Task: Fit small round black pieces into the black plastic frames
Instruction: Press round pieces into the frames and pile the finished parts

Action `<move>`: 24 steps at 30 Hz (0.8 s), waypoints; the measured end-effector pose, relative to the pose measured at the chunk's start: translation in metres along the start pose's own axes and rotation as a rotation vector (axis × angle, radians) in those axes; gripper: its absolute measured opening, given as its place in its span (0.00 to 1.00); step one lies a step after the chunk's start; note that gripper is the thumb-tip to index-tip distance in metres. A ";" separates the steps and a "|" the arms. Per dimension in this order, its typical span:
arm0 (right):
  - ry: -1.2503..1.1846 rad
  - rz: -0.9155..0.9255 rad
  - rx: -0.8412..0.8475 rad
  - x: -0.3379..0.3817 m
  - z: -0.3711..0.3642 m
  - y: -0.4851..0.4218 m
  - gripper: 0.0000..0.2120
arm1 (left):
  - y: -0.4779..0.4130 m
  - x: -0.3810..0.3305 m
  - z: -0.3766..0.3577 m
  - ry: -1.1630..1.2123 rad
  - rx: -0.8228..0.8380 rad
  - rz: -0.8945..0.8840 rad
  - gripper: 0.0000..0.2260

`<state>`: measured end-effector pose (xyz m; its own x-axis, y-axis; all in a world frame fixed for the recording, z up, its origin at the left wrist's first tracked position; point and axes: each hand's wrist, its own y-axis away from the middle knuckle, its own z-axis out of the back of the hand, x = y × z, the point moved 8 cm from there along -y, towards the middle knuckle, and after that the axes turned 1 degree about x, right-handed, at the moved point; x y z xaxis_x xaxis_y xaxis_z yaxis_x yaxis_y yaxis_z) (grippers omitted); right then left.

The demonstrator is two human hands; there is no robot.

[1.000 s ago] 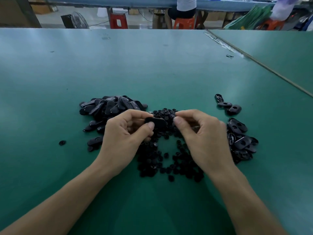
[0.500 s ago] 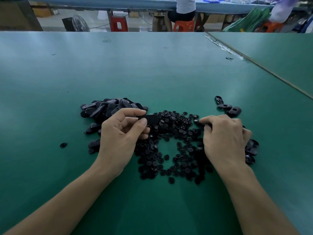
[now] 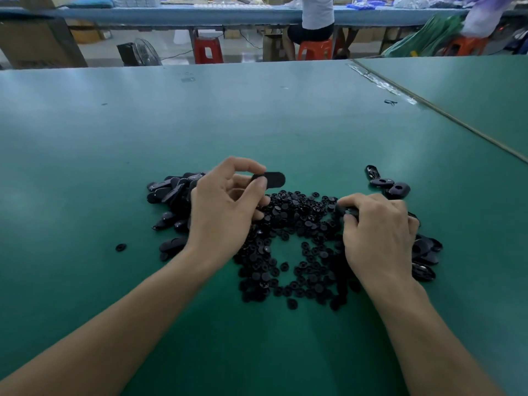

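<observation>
A flat black frame [image 3: 271,180] is pinched between the thumb and first finger of the left hand [image 3: 225,212]. It is held up above the green surface [image 3: 257,124], with its free end pointing to the right. The right hand [image 3: 377,227] is laid palm down at the right edge of the heap of small round pieces [image 3: 294,224], with its fingers curled and its fingertips touching the heap. Something dark is seen at the fingertips, but it cannot be told if a piece is gripped. The two hands are apart, with the heap between them.

A heap of frames [image 3: 171,192] is seen behind the left hand and is partly hidden by it. A second heap of frames [image 3: 425,252] is piled just beside the right hand, on its right. Three loose frames [image 3: 385,184] are laid a little further back. One round piece [image 3: 121,247] is lying alone, left of the heaps. Far behind, a person [image 3: 315,12] is seated on an orange stool [image 3: 314,48], and a red stool [image 3: 208,50] is seen near a fan [image 3: 140,54].
</observation>
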<state>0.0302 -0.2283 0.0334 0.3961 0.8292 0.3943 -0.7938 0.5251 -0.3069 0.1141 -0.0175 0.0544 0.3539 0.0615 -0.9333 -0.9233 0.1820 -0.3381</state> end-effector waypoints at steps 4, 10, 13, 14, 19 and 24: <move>-0.153 0.059 0.008 0.006 0.002 0.003 0.15 | -0.031 0.010 -0.020 -0.121 0.023 0.074 0.08; -0.195 0.096 -0.009 0.007 0.006 0.009 0.13 | -0.060 0.030 -0.044 -0.302 0.113 0.190 0.13; -0.197 0.111 -0.021 0.008 0.005 0.009 0.13 | -0.064 0.027 -0.047 -0.398 0.186 0.195 0.18; -0.212 0.113 -0.030 0.009 0.005 0.010 0.13 | -0.063 0.025 -0.046 -0.415 0.187 0.183 0.17; -0.438 0.159 -0.026 0.018 0.004 0.012 0.11 | -0.039 0.020 -0.040 -0.152 0.107 0.171 0.06; -0.814 0.205 0.091 0.030 -0.003 0.013 0.16 | -0.009 0.012 -0.039 -0.061 0.175 0.154 0.06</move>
<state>0.0332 -0.1956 0.0389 -0.1882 0.4912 0.8505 -0.8615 0.3333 -0.3831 0.1209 -0.0565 0.0412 0.2246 0.1599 -0.9612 -0.9290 0.3328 -0.1617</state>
